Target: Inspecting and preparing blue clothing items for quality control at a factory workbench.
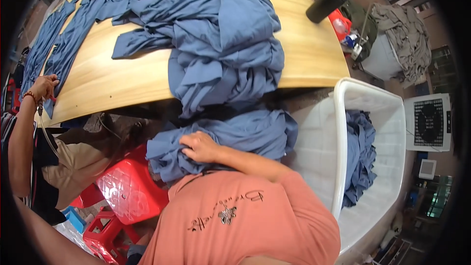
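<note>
A bundled blue garment lies across my lap below the table edge. My right hand rests on its left part, fingers curled into the fabric. Far to the left, my left arm bends forward past the table's corner, and a beaded bracelet circles its wrist. My left hand has its fingers bent together beside the end of a long blue garment that trails over the edge. Whether the fingers pinch that fabric is too small to tell. A large folded heap of blue garments sags over the table's front edge.
The wooden table spans the front. To my right stands a white plastic tub with more blue garments inside. Red plastic stools and a person in khaki trousers are at my left. A black bottle is near the table's right edge.
</note>
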The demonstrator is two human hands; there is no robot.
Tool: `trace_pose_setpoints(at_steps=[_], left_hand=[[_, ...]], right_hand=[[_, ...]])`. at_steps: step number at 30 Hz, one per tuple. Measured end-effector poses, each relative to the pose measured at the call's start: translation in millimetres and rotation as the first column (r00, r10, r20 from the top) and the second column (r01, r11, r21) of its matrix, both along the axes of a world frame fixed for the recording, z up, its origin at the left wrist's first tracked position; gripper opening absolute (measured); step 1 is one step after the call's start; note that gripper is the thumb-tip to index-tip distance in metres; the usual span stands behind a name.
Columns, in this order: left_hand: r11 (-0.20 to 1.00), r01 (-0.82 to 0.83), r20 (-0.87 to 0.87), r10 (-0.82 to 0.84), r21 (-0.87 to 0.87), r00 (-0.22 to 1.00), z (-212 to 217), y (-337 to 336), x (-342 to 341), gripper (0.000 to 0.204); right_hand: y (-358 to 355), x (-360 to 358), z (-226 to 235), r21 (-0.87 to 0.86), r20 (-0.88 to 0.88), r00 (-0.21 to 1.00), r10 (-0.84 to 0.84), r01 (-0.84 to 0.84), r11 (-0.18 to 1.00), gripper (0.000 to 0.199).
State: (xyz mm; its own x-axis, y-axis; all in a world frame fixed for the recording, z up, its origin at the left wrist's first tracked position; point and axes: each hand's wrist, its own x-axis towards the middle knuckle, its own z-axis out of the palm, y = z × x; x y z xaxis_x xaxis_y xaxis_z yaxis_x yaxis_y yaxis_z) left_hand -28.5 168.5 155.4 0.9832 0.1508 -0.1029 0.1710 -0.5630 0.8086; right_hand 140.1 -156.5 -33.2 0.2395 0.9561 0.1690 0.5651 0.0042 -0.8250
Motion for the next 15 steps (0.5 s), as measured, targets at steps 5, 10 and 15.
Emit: trace_pose_setpoints(at_steps=[5, 10, 15], left_hand=[[0.973, -0.030, -0.140, 0.063, 0.227, 0.988, -9, 107, -40, 0.029], [0.889, -0.113, -0.273, 0.254, 0.443, 0.928, 1, 194, -83, 0.023], [0.896, 0.055, -0.629, 0.264, 0.440, 0.731, -14, 235, -108, 0.017]], right_hand=[[-4, -15, -7, 0.124, 0.072, 0.997, -0.001, -0.008, 0.992, 0.012], [-18, -23, 0, -0.061, -0.005, 1.000, 0.010, -0.010, 0.998, 0.019], [0, -10, -5, 0.058, -0.011, 1.000, 0.019, -0.019, 0.998, 0.014]])
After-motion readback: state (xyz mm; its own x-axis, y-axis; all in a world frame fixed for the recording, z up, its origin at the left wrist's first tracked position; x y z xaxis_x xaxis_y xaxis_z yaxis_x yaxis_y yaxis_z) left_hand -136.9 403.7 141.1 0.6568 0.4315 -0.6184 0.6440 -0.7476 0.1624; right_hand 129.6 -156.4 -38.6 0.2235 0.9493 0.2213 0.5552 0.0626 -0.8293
